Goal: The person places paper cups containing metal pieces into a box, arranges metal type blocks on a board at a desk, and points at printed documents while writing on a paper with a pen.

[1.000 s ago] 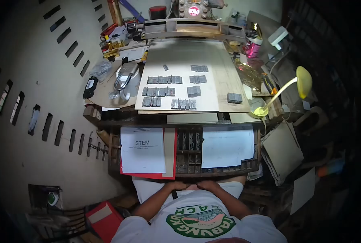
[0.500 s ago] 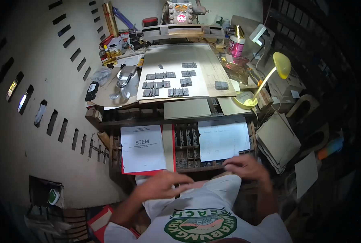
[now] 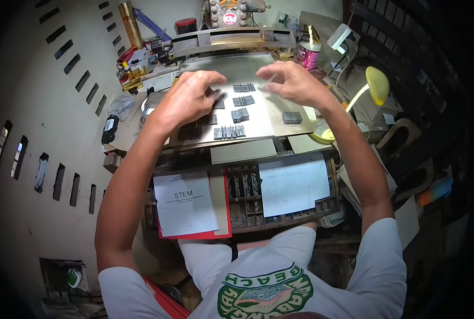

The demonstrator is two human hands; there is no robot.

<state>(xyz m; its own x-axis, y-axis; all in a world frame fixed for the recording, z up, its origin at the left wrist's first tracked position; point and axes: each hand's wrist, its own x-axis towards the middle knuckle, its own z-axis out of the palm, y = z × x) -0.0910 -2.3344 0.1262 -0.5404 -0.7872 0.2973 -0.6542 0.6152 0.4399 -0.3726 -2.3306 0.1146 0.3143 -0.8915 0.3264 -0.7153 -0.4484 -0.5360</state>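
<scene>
Your left hand (image 3: 186,98) hovers over the rows of metal type blocks (image 3: 231,114) on the pale board (image 3: 258,125), fingers curled. Your right hand (image 3: 290,82) hangs spread above the board's far edge, holding nothing. A separate block stack (image 3: 291,117) lies just beside the rows.

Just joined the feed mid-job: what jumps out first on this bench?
Both arms stretch out over the pale board, the left hand and right hand hovering with curled fingers above rows of small grey metal type blocks. A yellow desk lamp stands at the right edge. Nearer the body, a sheet headed STEM lies on a red folder.
</scene>
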